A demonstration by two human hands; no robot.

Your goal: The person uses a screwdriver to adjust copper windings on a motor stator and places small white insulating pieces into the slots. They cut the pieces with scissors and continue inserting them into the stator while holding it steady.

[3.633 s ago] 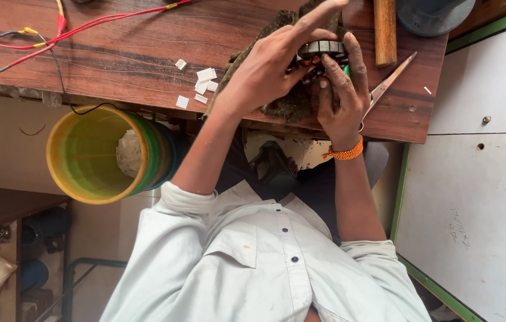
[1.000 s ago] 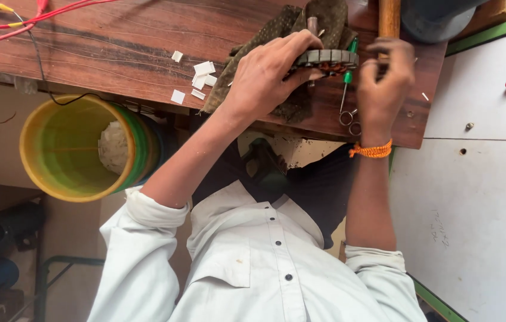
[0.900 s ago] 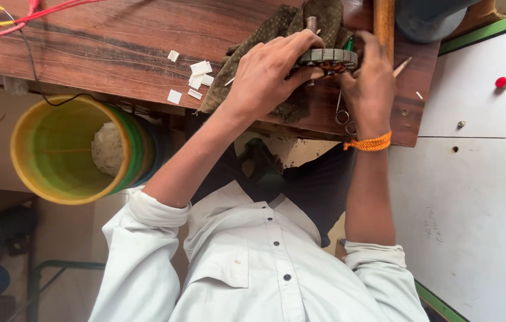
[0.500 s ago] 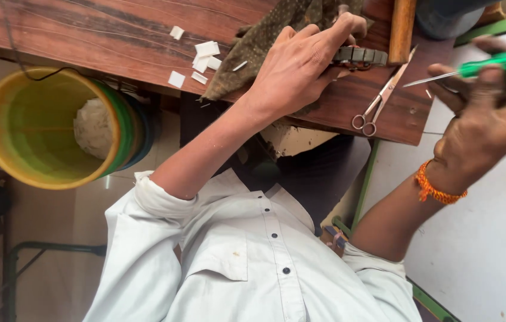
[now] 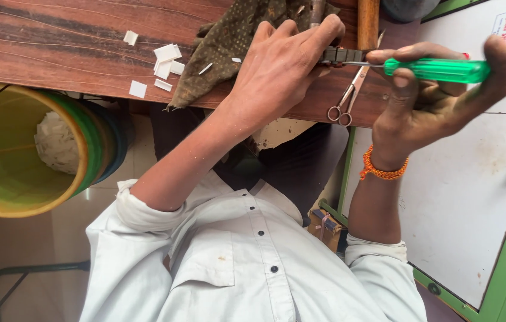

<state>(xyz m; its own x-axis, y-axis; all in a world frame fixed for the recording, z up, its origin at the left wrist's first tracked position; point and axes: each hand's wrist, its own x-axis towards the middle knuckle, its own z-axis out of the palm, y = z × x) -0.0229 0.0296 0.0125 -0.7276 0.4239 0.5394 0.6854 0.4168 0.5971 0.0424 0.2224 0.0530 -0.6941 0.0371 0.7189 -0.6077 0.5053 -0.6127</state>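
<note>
My left hand (image 5: 277, 71) presses down on a small dark ribbed metal part (image 5: 341, 55) that lies on an olive cloth (image 5: 229, 42) on the wooden bench (image 5: 56, 48). My right hand (image 5: 438, 104), with an orange band at the wrist, grips a green-handled screwdriver (image 5: 438, 70) held level. Its thin shaft points left and its tip touches the metal part beside my left fingertips.
Scissors (image 5: 343, 104) lie at the bench edge below the part, and a wooden handle (image 5: 368, 21) lies behind it. Small white paper pieces (image 5: 163, 59) are scattered left of the cloth. A yellow-green bucket (image 5: 80, 149) with white scraps stands lower left. A white green-framed panel (image 5: 473, 197) with coloured buttons is on the right.
My right hand left the metal part, swung out to the right with the green screwdriver, and has come back so the tip meets the part. My left hand stayed on the part.
</note>
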